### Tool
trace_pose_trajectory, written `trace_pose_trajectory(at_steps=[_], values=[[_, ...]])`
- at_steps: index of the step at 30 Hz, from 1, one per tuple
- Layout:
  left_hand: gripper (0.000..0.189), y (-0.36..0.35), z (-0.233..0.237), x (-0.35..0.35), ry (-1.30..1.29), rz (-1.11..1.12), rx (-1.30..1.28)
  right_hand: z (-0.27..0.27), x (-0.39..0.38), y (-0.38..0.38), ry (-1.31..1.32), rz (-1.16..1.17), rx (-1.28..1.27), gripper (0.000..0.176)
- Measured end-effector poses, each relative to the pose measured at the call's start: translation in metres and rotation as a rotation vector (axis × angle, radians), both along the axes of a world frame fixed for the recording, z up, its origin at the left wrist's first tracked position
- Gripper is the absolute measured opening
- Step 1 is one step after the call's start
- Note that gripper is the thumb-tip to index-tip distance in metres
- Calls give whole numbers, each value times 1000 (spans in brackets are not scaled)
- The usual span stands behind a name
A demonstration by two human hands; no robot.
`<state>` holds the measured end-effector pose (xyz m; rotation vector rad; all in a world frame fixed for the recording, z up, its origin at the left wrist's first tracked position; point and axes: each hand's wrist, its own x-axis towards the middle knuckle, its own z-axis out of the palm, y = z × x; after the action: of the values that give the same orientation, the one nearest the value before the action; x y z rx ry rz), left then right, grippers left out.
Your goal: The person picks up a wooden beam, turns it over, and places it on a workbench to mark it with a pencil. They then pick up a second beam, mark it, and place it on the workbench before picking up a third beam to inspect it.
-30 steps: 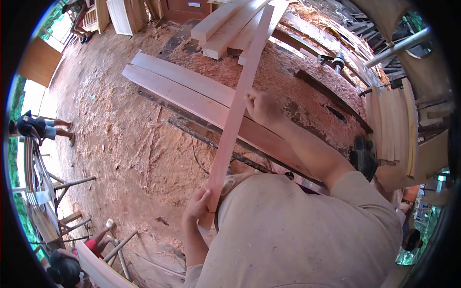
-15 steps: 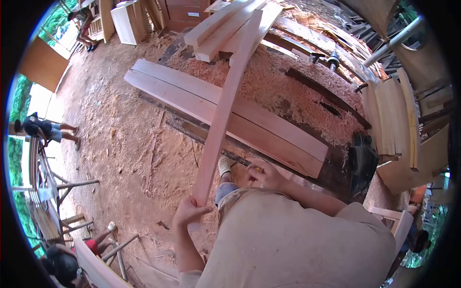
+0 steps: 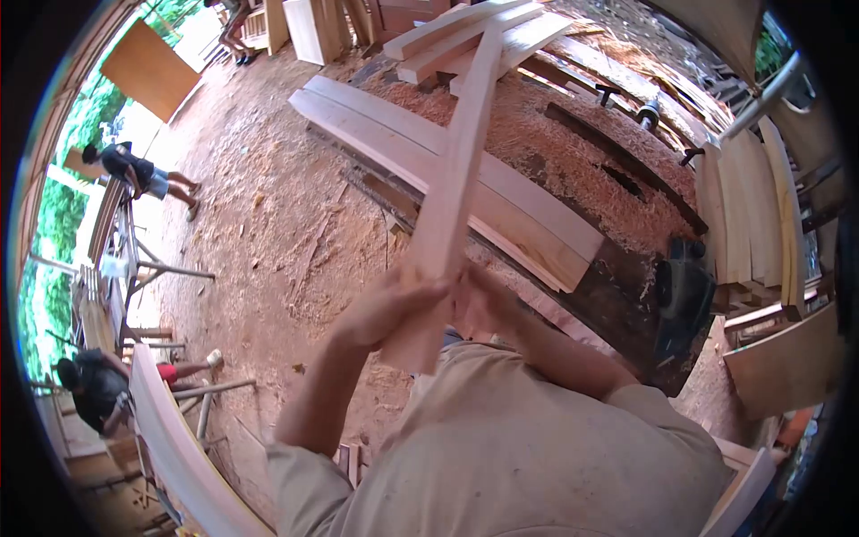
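Observation:
A long, pale wooden plank (image 3: 458, 179) slants away from my body, its near end raised in front of my waist. My left hand (image 3: 385, 309) is wrapped round its left edge close to that end, the thumb lying over the upper face. On the opposite edge my right hand (image 3: 485, 302) presses in, its fingers partly hidden and blurred. The plank's far end reaches over several stacked timbers (image 3: 465, 38). Beneath it, two boards (image 3: 537, 215) lie side by side on the workbench (image 3: 617, 291).
A dark power tool (image 3: 684, 291) stands at the bench's right end. Wood shavings (image 3: 582, 148) and a dark bar (image 3: 626, 166) cover the far side. Boards (image 3: 747, 215) lean at right. Two people (image 3: 134, 170) (image 3: 94, 389) are at left, near a curved timber (image 3: 183, 447).
My right hand has come up from beside my waist to the plank's near end. The near end is raised and turned, and my left hand has shifted along with it. The view has swung left.

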<state>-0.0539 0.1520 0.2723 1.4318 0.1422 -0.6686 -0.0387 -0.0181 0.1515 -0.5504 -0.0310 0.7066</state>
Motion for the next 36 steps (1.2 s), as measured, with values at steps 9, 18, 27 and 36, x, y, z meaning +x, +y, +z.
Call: trace_pose_trajectory(at_steps=[9,18,27,36], values=[[55,-123,73,-5,-22,-46,-599,88,76,-80,-638,-466,403,50],[58,-134,75,-13,-117,-127,-706,125,70,-95,-361,-151,766,55],[58,-134,79,-8,-228,-167,-580,151,52,-89,-172,-468,417,50],[55,-166,79,-12,-179,-72,-476,109,51,-115,-331,-263,513,64]])
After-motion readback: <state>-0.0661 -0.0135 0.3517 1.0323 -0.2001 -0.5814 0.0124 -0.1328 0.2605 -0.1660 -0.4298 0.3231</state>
